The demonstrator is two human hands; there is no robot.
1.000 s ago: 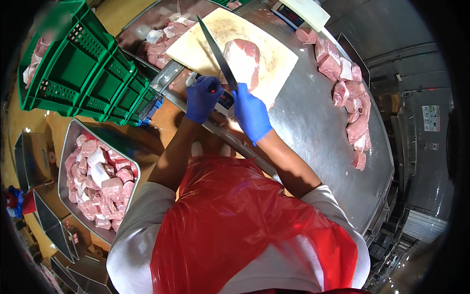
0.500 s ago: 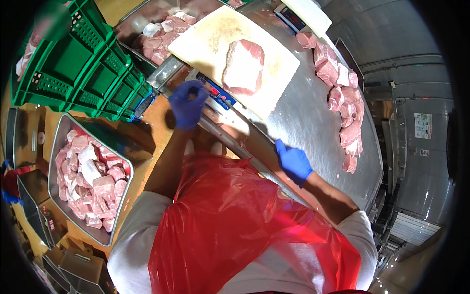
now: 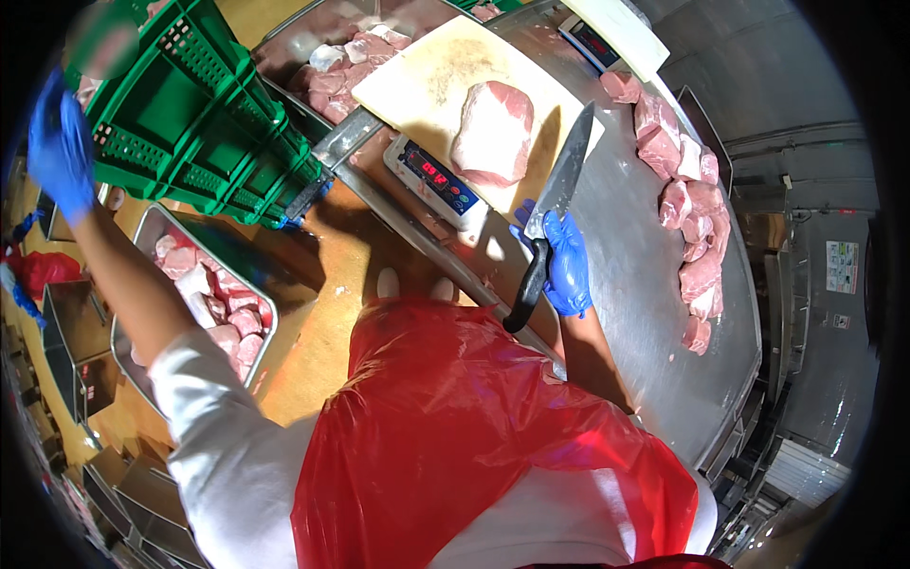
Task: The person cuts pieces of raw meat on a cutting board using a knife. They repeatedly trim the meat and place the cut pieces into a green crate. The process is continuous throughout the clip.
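A kitchen knife with a long blade and a black handle rests in my blue-gloved right hand; its blade points up and away, over the edge of the cutting board. On the white cutting board lies a large pale-pink block of meat, left of the blade. Far out to the left, my gloved left hand is raised beside the green crates. Its fingers are stretched out, and nothing shows in them.
A digital scale sits at the board's near edge. Meat chunks line the steel table's right side. Metal tubs of cut meat stand at lower left and behind the crates. A second scale is at the back.
My left hand has swung from beside the scale far left to the crates, its fingers now extended. My right hand has turned the knife upward, blade away from me. The view has shifted slightly.
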